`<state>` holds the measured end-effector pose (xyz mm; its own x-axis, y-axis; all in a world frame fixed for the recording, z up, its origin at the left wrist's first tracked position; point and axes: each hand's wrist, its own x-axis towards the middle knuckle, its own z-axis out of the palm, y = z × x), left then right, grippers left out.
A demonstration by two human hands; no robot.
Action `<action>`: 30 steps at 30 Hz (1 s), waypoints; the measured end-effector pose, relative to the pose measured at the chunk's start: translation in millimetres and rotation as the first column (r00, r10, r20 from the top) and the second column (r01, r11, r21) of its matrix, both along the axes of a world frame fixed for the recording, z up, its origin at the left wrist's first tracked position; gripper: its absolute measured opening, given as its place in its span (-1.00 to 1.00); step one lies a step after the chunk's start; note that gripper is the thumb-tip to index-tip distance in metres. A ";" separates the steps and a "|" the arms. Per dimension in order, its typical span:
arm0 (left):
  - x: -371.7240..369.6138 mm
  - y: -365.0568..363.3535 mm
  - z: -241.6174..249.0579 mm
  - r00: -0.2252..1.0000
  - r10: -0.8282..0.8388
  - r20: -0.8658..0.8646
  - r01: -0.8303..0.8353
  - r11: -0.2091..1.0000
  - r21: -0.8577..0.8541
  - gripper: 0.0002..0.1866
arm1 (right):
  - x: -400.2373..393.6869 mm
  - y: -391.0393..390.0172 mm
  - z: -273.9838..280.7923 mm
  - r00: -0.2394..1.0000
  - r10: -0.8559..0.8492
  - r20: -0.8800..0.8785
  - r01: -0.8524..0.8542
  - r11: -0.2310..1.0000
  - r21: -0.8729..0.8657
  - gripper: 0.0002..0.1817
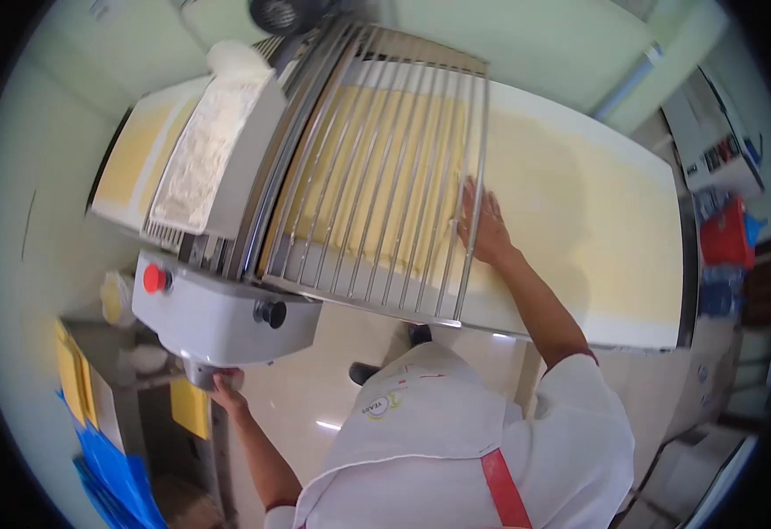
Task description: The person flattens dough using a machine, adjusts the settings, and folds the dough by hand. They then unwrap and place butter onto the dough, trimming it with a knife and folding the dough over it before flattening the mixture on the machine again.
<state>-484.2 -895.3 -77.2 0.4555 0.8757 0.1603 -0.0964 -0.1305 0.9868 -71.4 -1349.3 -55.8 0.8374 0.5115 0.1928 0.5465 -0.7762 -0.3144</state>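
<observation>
A dough sheeter fills the upper middle, with a wide sheet of pale yellow dough lying under its metal bar guard. My right hand is at the right edge of the dough, fingers stretched out and partly behind the guard's end bars; it looks open and flat. Below the grey control housing, my left hand is closed around a handle at the underside of the housing. The fingers of that hand are partly hidden.
A flour tray sits left of the rollers. The white belt extends right, dusted yellow. On the housing are a red button and a black knob. Yellow boards and blue plastic stand lower left; a red container is far right.
</observation>
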 end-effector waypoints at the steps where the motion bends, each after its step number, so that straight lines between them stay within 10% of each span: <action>1: -11.3 13.1 -17.3 1.000 -0.014 -0.003 0.014 1.000 -0.016 -0.63 | 9.1 10.9 -1.9 0.990 0.139 -0.027 -0.139 0.990 0.005 -0.25; 9: -5.8 -2.8 -1.9 0.992 0.107 -0.067 -0.109 0.994 -0.024 -0.63 | -55.2 23.2 2.9 0.812 0.581 -0.061 -0.577 0.780 -0.242 -0.29; 11: -1.4 -7.5 8.4 0.998 0.026 -0.060 -0.026 1.000 0.003 -0.64 | -36.6 -1.4 2.4 0.969 0.164 -0.185 -0.172 0.985 -0.025 -0.37; 13: 5.5 -13.8 15.3 0.998 0.065 -0.019 -0.065 0.997 -0.034 -0.62 | -17.2 -40.0 -6.5 0.984 -0.160 0.082 0.170 0.976 -0.139 -0.42; 16: 10.1 -16.4 18.4 0.996 0.086 -0.002 -0.086 0.995 -0.048 -0.58 | -31.9 -24.5 32.3 0.902 -0.374 0.217 0.262 0.872 0.412 -0.47; 20: 6.8 -12.7 21.0 0.998 0.023 -0.066 -0.026 0.999 -0.042 -0.55 | -118.3 130.8 87.2 0.993 0.105 -0.055 -0.036 0.703 0.711 -0.53; 23: 3.9 -8.7 23.9 0.992 -0.032 -0.122 0.029 0.999 -0.021 -0.52 | -177.2 220.5 118.7 0.837 0.546 -0.036 -0.292 0.501 0.815 -0.59; 30: -2.5 -0.4 23.1 0.964 -0.168 -0.204 0.156 0.985 -0.074 -0.60 | -170.1 275.1 84.1 0.811 0.351 -0.469 0.310 0.421 0.852 -0.54</action>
